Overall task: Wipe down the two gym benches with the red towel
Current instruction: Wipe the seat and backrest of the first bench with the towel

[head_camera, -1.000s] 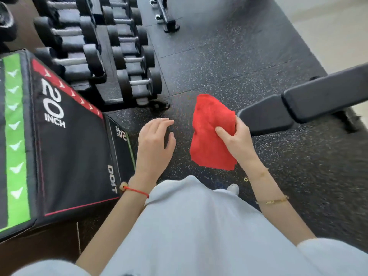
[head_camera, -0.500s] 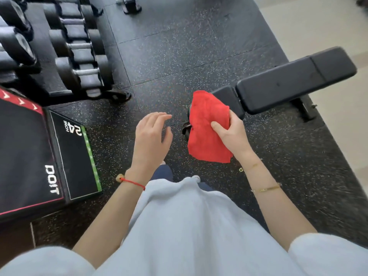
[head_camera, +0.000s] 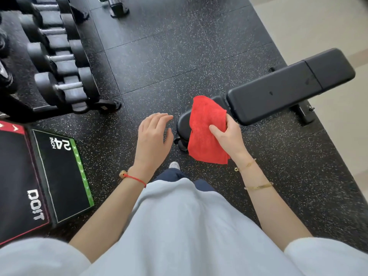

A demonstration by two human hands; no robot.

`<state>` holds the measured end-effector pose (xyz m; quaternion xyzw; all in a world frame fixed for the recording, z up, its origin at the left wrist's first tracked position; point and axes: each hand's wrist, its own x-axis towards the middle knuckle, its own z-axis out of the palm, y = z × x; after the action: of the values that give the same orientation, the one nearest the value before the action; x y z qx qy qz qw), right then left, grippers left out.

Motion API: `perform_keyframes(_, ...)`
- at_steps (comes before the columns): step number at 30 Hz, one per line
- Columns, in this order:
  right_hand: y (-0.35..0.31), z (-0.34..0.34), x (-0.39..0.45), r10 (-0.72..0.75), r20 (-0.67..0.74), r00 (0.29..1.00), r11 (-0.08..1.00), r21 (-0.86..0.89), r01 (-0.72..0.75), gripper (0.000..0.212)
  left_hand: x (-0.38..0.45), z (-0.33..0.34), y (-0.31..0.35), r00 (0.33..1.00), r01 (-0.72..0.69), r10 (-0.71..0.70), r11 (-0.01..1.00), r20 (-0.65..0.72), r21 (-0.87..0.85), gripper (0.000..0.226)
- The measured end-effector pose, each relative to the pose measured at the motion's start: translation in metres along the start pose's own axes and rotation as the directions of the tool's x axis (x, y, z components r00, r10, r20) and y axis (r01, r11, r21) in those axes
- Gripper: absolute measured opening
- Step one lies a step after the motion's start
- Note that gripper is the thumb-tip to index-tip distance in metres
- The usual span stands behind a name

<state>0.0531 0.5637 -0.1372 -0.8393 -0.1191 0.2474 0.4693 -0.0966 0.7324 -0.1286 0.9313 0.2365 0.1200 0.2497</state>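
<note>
My right hand [head_camera: 229, 136] grips the red towel [head_camera: 205, 132], which hangs loosely in front of the near end of a black padded gym bench [head_camera: 288, 88]. The bench runs from the centre out to the right, its long back pad toward the far right and its small seat pad partly hidden behind the towel. My left hand [head_camera: 153, 138] hovers to the left of the towel with fingers relaxed and holds nothing. Only one bench is in view.
A dumbbell rack [head_camera: 57, 62] with several black dumbbells stands at the upper left. A black plyo box [head_camera: 39, 180] marked 24 INCH lies at the left. Another piece of equipment's foot [head_camera: 117, 6] shows at the top. Pale tile floor [head_camera: 318, 26] borders the rubber mat on the right.
The view has swung right and the bench has come closer and more fully into view. My right hand with the towel now sits over the bench's near end. The left hand stays beside it.
</note>
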Motion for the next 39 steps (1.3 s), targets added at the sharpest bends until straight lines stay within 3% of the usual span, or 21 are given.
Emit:
perform_keyframes(8,0.034,-0.016,0.070,0.004,0.057,0.998,0.999,-0.035,-0.002,0.038,0.037,0.055,0.004,0.999,0.039,-0.041,0.998,0.028,0.058,0.034)
perform_keyframes(16,0.119,-0.006,0.149,-0.055,0.170,0.984,0.986,-0.146,0.080,0.036,0.055,0.170,-0.007,0.992,0.121,-0.119,0.991,-0.041,0.059,0.036)
perform_keyframes(24,0.249,0.043,0.230,-0.196,0.197,0.961,0.950,-0.205,0.236,0.033,0.060,0.330,-0.066,0.986,0.138,-0.132,0.989,-0.099,0.057,0.038)
perform_keyframes(30,0.329,0.074,0.275,-0.367,0.138,0.920,0.897,-0.212,0.389,0.038,0.067,0.418,-0.119,0.978,0.159,-0.146,0.985,-0.149,0.073,0.041)
perform_keyframes(35,0.365,0.078,0.294,-0.572,0.038,0.819,0.784,-0.268,0.560,0.055,0.074,0.461,-0.142,0.970,0.134,-0.110,0.986,-0.215,0.098,0.041)
perform_keyframes(37,0.374,0.079,0.299,-0.661,0.038,0.750,0.676,-0.403,0.616,0.061,0.078,0.471,-0.147,0.965,0.124,-0.094,0.987,-0.246,0.106,0.040)
perform_keyframes(39,0.376,0.079,0.302,-0.697,0.029,0.716,0.575,-0.574,0.583,0.066,0.082,0.479,-0.150,0.957,0.116,-0.081,0.987,-0.277,0.112,0.039)
